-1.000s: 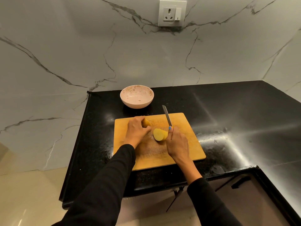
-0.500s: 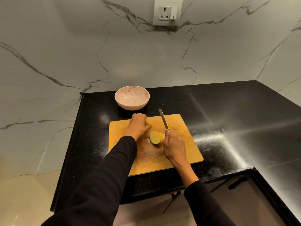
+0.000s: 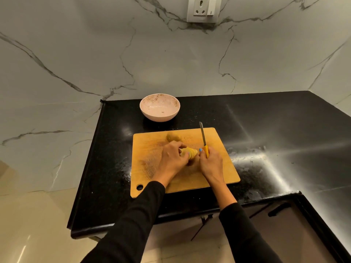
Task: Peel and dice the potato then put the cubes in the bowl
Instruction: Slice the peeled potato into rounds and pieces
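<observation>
**Potato half held for slicing**

The pale yellow peeled potato piece (image 3: 190,153) lies mid-board on the wooden chopping board (image 3: 218,168), its long axis running left to right. The left hand (image 3: 171,158) grips it. Just right of it, the right hand (image 3: 209,164) clasps the yellow-handled knife (image 3: 204,141), blade pointing away. A second potato piece (image 3: 173,137) sits nearer the empty pink bowl (image 3: 160,109). No legible writing.

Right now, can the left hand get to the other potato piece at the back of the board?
Probably yes. The other potato piece lies bare on the cutting board, just beyond the left hand, with nothing between them. But that hand already holds the sliced potato.
</observation>
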